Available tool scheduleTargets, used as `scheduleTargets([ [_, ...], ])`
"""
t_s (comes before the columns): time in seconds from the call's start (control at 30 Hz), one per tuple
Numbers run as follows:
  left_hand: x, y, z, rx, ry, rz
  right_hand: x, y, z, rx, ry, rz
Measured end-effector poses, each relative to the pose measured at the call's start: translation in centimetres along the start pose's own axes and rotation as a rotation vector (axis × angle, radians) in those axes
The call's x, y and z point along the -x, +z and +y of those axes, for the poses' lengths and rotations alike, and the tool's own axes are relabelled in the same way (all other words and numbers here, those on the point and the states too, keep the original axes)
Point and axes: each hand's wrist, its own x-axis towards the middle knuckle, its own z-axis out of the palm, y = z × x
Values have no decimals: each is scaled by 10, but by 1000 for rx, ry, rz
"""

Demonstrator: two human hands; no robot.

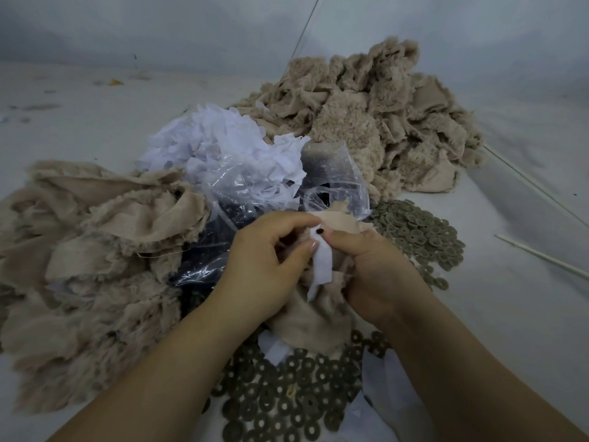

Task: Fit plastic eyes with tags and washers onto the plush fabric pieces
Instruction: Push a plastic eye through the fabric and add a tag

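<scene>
A beige plush fabric piece (314, 317) is held up between both hands at the centre. My left hand (264, 266) grips it from the left, thumb against a white tag (322, 263) that hangs over the fabric. My right hand (376, 269) pinches the fabric and tag from the right. A small black eye post (319, 231) pokes through the tag between my fingertips. Several olive washers (287, 400) lie below my hands, and more washers (417, 231) lie to the right.
A clear plastic bag (242, 199) holds white tags (220, 145) and dark eyes behind my hands. Plush piles sit at the left (89, 256) and back right (382, 122). Two thin white sticks (541, 256) lie on the pale table (526, 314) at right.
</scene>
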Motion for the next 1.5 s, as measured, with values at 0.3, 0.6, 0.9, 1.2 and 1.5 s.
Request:
scheduleTargets([
  [0.3,-2,-9,1,158,-125,22,-2,-8,0,236,-224,-17],
  [0.6,-7,-13,1,195,-238,98,1,-32,-28,1372,-214,132],
  [0.9,-7,-11,-2,183,-267,89,-3,-38,-22,1695,-217,-6],
  [1.2,-6,-10,-1,184,-291,74,2,-26,-27,1790,-194,-23],
  [1.5,-5,-9,-1,193,-312,68,5,-29,-27,1820,-175,-32],
])
